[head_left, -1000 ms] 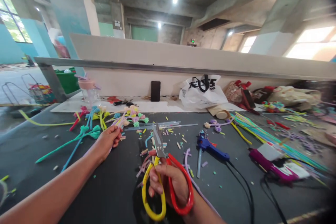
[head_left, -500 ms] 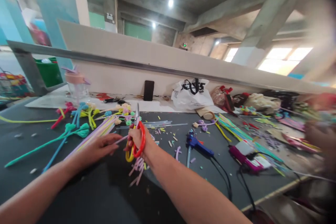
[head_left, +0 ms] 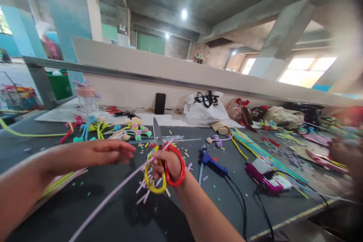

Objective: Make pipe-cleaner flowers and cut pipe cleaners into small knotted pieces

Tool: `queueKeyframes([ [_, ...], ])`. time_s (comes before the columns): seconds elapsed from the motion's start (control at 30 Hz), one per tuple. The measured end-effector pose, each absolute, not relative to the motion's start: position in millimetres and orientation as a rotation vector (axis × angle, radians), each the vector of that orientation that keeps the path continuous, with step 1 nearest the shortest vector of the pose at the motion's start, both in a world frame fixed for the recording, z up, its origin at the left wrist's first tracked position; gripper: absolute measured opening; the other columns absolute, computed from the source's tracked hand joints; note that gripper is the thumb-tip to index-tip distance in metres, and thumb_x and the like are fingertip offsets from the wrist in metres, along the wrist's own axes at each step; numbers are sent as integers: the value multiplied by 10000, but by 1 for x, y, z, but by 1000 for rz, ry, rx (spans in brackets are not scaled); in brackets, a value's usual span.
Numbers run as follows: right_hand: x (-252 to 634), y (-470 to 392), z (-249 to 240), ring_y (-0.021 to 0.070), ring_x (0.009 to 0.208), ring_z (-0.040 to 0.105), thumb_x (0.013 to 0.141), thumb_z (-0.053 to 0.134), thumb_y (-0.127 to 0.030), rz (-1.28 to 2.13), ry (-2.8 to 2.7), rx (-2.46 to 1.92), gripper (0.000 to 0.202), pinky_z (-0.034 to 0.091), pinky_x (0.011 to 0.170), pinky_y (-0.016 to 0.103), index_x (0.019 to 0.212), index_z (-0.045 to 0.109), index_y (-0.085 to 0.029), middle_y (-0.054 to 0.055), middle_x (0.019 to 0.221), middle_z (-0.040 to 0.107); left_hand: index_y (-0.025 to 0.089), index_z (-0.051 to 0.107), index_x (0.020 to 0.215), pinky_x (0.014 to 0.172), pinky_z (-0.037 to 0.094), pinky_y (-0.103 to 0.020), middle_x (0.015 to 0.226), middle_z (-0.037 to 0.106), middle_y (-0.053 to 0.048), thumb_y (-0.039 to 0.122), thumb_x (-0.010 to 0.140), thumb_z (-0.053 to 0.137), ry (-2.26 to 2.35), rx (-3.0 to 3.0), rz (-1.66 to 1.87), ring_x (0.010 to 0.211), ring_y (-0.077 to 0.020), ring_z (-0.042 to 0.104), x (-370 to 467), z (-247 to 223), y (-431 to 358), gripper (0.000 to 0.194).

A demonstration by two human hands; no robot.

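My right hand (head_left: 169, 160) is closed around scissors (head_left: 157, 132) with one red and one yellow handle loop, blades pointing up and away. Pinched in the same hand, a long lilac pipe cleaner (head_left: 113, 190) slants down to the lower left. Nothing is in my left hand (head_left: 106, 152), whose fingers stretch toward the scissors without touching them. Beneath that forearm lies a bundle of pipe cleaners (head_left: 61, 182), partly hidden. Short lilac cut pieces (head_left: 144, 193) lie in a pile below my right hand.
A blue glue gun (head_left: 214, 164) with a black cord rests to the right, near a purple device (head_left: 262, 177). Pipe cleaner flowers (head_left: 137, 132), a phone (head_left: 160, 103), a lidded cup (head_left: 86, 100) and a white bag (head_left: 205, 107) stand farther back. Another person's blurred hand (head_left: 342, 151) is at far right.
My left hand has let go of the short lilac piece and moved left and up, opening. A long lilac pipe cleaner now shows in my right hand, which has shifted right with the scissors.
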State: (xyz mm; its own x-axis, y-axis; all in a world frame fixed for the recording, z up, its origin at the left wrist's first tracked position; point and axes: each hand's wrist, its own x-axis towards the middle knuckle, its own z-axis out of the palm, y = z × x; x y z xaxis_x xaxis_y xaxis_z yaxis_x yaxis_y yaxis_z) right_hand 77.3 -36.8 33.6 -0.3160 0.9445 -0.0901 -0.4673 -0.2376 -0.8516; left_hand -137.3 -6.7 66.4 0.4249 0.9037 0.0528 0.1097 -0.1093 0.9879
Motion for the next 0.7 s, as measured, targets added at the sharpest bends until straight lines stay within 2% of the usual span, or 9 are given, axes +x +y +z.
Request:
queueKeyframes([
  [0.07,72,-40,24,35,303,319,645,606,-263,1786,-928,-763,382,411,352,187,971,418,-198,-94,446,480,156,615,834,602,454,-291,785,673,-98,361,621,668,812,1532,423,705,-238,635,-106,69,-21,301],
  [0.17,73,-42,12,53,291,350,655,612,-296,1775,-928,-796,429,382,339,179,1016,410,-183,-92,422,486,183,502,809,485,438,-260,691,641,-45,376,717,579,836,1396,482,476,-151,582,-75,52,-34,227],
  [0.3,79,-40,4,44,294,336,614,648,-292,1716,-808,-803,434,381,344,181,978,433,-192,-107,418,455,183,466,872,382,363,-197,571,611,-1,303,772,529,673,1315,564,355,-118,532,-69,24,-34,169],
  [0.4,80,-36,3,40,311,331,593,660,-272,1669,-698,-797,406,394,353,186,937,460,-191,-101,435,457,172,499,911,422,397,-207,593,626,-24,271,785,520,496,1123,549,400,-121,555,-77,19,-26,162],
  [0.53,74,-32,0,44,306,334,615,650,-259,1664,-618,-766,339,369,338,179,910,506,-173,-95,423,453,165,571,846,634,472,-277,698,624,-45,233,756,567,414,898,703,608,-140,604,-82,16,-23,113],
  [0.63,72,-28,-6,66,284,364,635,651,-297,1666,-627,-818,337,323,308,173,913,517,-161,-85,374,452,184,592,895,654,467,-289,747,616,-50,232,707,631,402,943,743,611,-131,585,-78,7,-26,199],
  [0.7,72,-27,-10,88,291,411,657,641,-330,1664,-675,-822,354,339,316,185,940,510,-162,-80,372,465,199,606,869,601,454,-259,783,620,-51,214,663,668,431,994,837,592,-120,563,-73,1,-28,215],
])
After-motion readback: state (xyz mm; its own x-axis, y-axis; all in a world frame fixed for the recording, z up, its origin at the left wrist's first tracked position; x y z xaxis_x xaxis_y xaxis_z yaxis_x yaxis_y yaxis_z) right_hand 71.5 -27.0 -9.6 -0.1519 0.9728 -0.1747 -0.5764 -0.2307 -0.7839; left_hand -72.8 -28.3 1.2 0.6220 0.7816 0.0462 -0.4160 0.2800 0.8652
